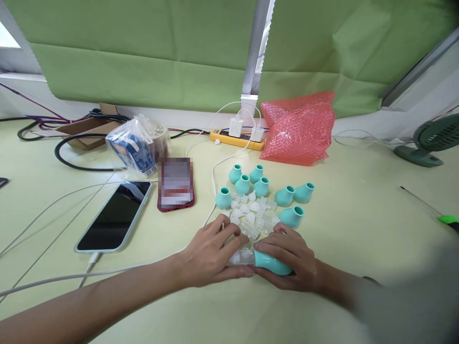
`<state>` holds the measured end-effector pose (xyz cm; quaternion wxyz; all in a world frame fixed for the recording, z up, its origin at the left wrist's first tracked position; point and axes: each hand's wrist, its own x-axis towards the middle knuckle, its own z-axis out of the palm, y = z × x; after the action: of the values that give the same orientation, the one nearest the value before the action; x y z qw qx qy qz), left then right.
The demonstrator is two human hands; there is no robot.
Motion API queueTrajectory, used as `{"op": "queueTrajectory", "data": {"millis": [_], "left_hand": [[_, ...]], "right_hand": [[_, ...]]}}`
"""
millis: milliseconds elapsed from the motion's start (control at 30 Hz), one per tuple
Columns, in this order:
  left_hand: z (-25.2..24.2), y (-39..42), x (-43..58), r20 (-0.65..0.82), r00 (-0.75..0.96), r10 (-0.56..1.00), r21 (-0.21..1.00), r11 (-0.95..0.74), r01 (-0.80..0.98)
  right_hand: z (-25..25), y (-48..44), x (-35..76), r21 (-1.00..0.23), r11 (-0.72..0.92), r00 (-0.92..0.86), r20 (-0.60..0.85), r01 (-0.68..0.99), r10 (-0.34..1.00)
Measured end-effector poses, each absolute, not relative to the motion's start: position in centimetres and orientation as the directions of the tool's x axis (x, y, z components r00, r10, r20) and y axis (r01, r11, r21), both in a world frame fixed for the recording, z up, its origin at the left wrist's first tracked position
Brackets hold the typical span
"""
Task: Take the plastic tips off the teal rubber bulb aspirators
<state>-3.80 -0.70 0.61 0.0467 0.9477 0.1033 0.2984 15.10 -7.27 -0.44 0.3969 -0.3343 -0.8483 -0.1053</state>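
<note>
My right hand (292, 255) is wrapped round a turquoise squeeze bulb (274, 263), which lies on its side with its neck to the left. A clear plastic nozzle (246, 256) sits at the bulb's neck. My left hand (215, 251) grips that nozzle, thumb below and fingers bent above; its far tip is partly hidden. Just beyond my hands lies a pile of small translucent white tips (244, 208) and clear tubes (263, 205). Several more turquoise bulbs stand or lean around the pile, among them one bulb (291, 217) close to my right hand.
To the left lie a black-screened phone (114, 217) on a white cable and a red-cased phone (175, 186). Behind are a bagged blue item (134, 150), a yellow power strip (236, 139) and pink bubble wrap (297, 129). At right are a screwdriver (448, 220) and a green fan (435, 136).
</note>
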Motion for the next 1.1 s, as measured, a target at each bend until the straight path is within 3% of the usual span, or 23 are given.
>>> {"op": "queueTrajectory", "data": {"millis": [367, 833, 967, 1100], "left_hand": [[0.2, -0.5, -3.5, 0.552, 0.823, 0.133, 0.003, -0.987, 0.158], [0.5, -0.9, -4.1, 0.678, 0.731, -0.084, -0.075, -0.996, -0.045], [0.8, -1.0, -4.6, 0.798, 0.600, -0.062, -0.020, -0.997, -0.077], [0.2, -1.1, -4.3, 0.913, 0.399, 0.091, 0.098, -0.995, 0.003]], "right_hand": [[-0.5, -7.3, 15.2, -0.132, 0.751, -0.441, 0.738, 0.647, 0.510], [0.2, -7.6, 14.5, -0.557, 0.765, -0.354, 0.678, 0.325, 0.644], [0.2, -8.0, 14.6, -0.368, 0.824, -0.518, 0.646, 0.431, 0.560], [0.2, -8.0, 14.7, -0.206, 0.870, -0.660, 0.580, 0.447, 0.477]]}}
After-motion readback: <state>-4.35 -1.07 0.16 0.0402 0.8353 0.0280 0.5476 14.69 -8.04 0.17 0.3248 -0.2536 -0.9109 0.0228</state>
